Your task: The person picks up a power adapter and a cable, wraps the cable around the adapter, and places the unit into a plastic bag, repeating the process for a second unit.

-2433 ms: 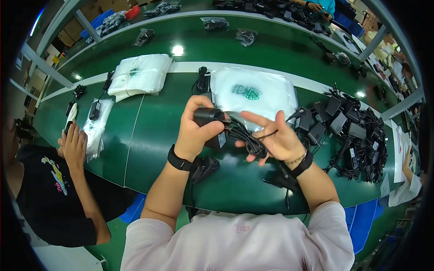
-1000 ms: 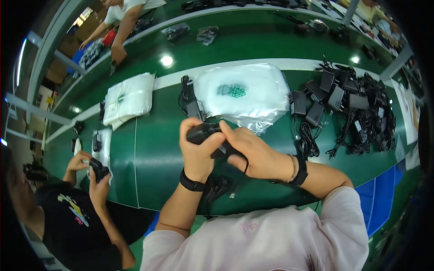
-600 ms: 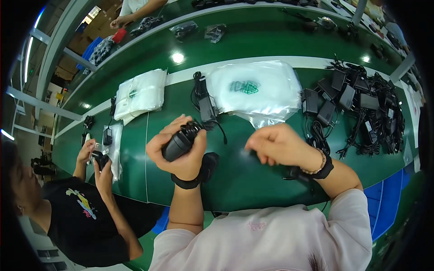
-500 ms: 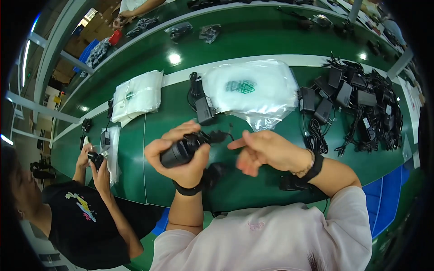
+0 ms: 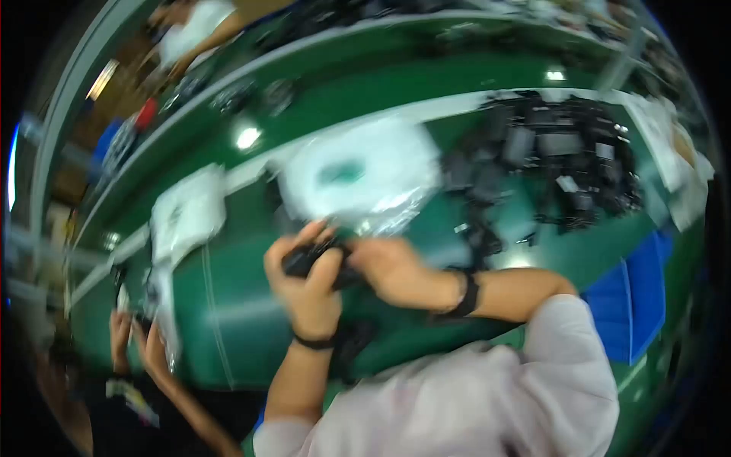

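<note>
My left hand (image 5: 308,293) is closed around a black power adapter (image 5: 301,261) with its cable bunched against it, above the green worktable. Against the adapter's right side is my right hand (image 5: 396,274), its fingers smeared by motion and partly hidden behind the adapter and cable. I cannot tell whether they grip the cable. Just beyond both hands lies a stack of clear plastic bags (image 5: 373,164) with a green print. Farther right, many black adapters with cables (image 5: 560,145) are heaped together.
A second stack of plastic bags (image 5: 186,213) lies at the left. Beside it, a co-worker's hands (image 5: 152,346) hold a small dark thing. A blue bin (image 5: 632,305) stands at the right edge. Behind the table runs a raised green shelf (image 5: 327,95) with bagged items.
My right hand has moved left, from apart to up against the adapter in my left hand. The whole view has tilted and turned right, and is now blurred.
</note>
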### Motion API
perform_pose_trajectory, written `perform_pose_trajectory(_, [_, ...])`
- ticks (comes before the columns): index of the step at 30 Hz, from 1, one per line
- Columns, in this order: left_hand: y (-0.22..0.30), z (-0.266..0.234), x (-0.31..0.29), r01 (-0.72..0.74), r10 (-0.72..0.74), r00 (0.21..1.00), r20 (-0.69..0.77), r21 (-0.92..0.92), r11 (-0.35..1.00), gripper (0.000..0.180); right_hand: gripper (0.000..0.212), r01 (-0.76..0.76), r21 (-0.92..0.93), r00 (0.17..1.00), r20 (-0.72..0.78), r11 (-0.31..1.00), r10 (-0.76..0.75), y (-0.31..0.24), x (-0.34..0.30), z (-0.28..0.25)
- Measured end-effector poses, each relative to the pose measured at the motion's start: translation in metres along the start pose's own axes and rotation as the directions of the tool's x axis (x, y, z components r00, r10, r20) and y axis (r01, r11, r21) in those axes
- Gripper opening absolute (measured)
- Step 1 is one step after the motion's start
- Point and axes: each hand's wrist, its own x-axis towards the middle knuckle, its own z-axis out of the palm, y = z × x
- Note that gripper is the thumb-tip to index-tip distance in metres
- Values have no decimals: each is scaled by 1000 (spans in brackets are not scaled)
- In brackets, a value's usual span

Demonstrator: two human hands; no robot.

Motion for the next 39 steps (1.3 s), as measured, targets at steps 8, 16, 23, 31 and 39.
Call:
perform_pose_trajectory(8, [6,-23,2,-8,22,955,296,-50,999,37,17,123,-3,922,370,992,-113,0,21,-1])
perform_pose_trajectory(16, [19,7,-7,-223,221,975,25,121,967,35,37,111,290,976,146,950,-159,3,9,9])
perform_pose_trajectory(23, [28,29,-2,-78,89,994,-58,163,983,38,63,142,45,965,215,989,-149,-47,4,-15])
perform_pose_trajectory(31, [19,46,21,69,51,925,375,-299,952,45,37,80,-166,996,-14,983,-84,-65,25,-56])
perform_pose_trajectory(39, [0,11,70,-444,97,894,437,836,323,32,31,-135,386,921,-290,912,259,-16,15,-171])
